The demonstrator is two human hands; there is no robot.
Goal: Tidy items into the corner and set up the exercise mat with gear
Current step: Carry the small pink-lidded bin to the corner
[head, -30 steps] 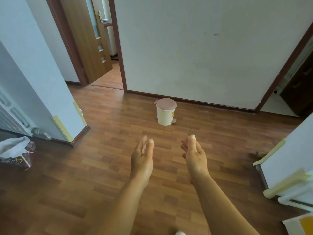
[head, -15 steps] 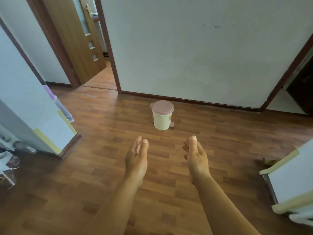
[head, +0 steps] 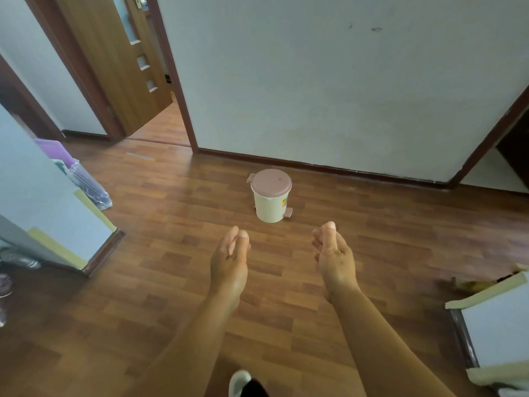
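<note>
Left hand [head: 229,260] was flat, right hand [head: 334,253] loosely curled, both empty. Bin [head: 271,200] looked light, rigid plastic; grip its sides.

two hands [head: 229,262] [head: 335,259], one bin [head: 271,200], one door [head: 114,67]

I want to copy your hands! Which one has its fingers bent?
The right hand: its fingers curl loosely inward under a raised thumb. The left hand has straight fingers. Both hold nothing.

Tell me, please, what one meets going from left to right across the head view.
Purple flat item leaning by the wall corner → left hand → small white pedal bin with pink lid → right hand.
</note>
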